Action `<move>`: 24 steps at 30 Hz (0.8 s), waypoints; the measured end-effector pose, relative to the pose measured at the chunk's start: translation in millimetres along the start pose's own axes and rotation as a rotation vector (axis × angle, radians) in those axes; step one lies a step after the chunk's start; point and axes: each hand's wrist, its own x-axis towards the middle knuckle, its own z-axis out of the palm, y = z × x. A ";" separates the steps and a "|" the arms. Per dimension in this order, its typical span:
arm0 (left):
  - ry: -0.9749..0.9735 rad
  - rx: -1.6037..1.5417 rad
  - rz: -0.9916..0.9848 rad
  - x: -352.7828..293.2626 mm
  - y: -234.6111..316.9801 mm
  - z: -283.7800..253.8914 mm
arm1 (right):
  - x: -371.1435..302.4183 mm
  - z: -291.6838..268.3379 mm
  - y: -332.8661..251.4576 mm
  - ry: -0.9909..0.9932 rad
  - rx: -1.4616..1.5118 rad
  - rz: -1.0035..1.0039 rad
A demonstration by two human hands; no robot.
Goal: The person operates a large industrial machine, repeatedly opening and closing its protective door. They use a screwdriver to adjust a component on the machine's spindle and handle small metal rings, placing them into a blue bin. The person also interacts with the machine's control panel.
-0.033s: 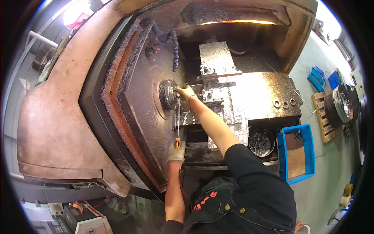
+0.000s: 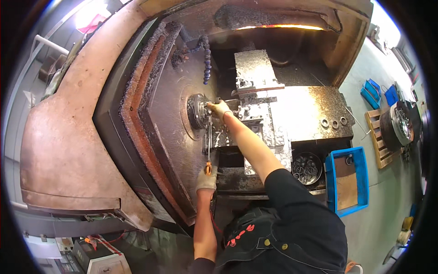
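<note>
A lathe chuck [image 2: 197, 111] sits on the round plate of the machine's inner wall. My right hand [image 2: 220, 110], in a glove, reaches to the chuck's face, with its fingers closed there. What they grip is hidden by the hand and too small to make out. Nearer to me, my gloved left hand [image 2: 206, 179] is wrapped round the orange handle of an air blow gun [image 2: 208, 167]. Its long thin nozzle points away from me, and the tip ends just below my right hand, by the chuck. The metal tool post [image 2: 250, 113] stands right of my right hand.
Several metal rings lie in a round pan [image 2: 306, 168]; more rings [image 2: 334, 123] rest on the machine's flat cover [image 2: 315, 102]. A blue bin [image 2: 366, 182] stands at right. Above the chuck hangs a segmented coolant hose [image 2: 206, 68]. A wooden pallet [image 2: 378, 137] lies on the floor.
</note>
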 end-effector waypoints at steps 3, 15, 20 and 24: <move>-0.055 0.005 -0.072 -8.3 19.1 2.1 | 5.9 -11.4 -2.5 -0.030 -0.030 0.013; 0.032 0.026 -0.010 0.0 29.1 6.2 | -10.7 -5.3 -1.3 0.108 0.018 -0.169; 0.043 0.274 -0.061 13.2 59.4 0.5 | -22.6 -7.4 -1.9 0.105 0.119 -0.207; 0.044 0.295 -0.058 25.2 64.2 -0.4 | -23.4 -6.6 1.9 0.085 0.227 -0.211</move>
